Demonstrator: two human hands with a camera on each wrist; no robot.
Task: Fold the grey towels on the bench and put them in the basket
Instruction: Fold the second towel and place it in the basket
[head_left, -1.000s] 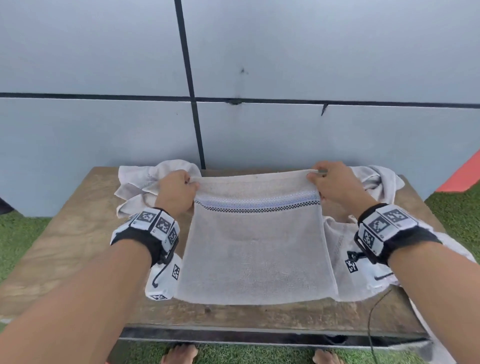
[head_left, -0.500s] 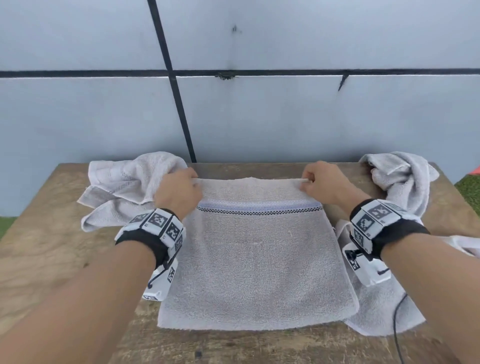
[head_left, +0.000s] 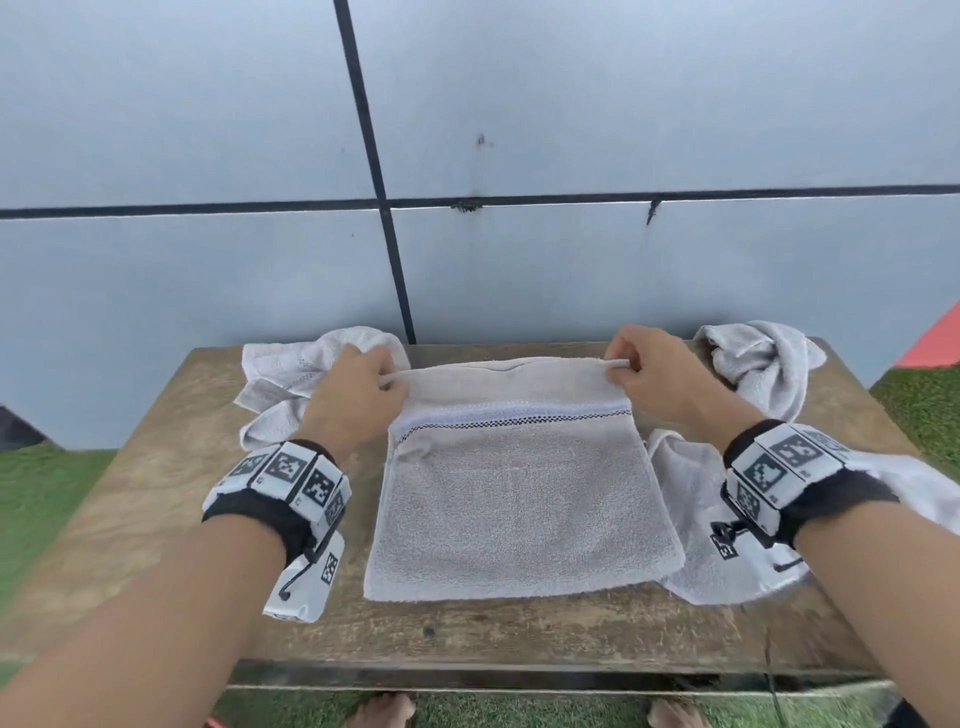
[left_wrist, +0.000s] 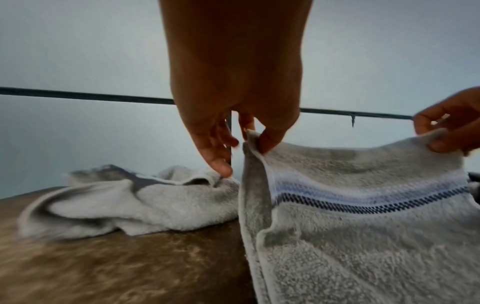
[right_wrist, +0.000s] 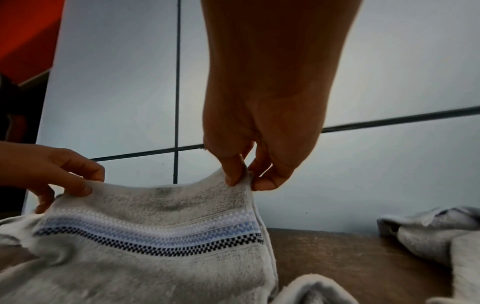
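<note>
A grey terry towel with a white, blue and black checked woven band (head_left: 519, 499) lies on a worn brown wooden tabletop (head_left: 156, 499), its far edge lifted off the surface. The left hand (head_left: 353, 400) pinches the far left corner between thumb and fingers; its grip is closed on the cloth. The right hand (head_left: 654, 379) pinches the far right corner the same way, its grip also closed on the towel. The near part of the towel rests flat on the wood. A crumpled grey towel (head_left: 296, 384) sits at the far left, just beside the left hand. Another crumpled grey towel (head_left: 753, 364) lies at the far right. A pale grey panelled wall (head_left: 623, 104) stands behind.
</note>
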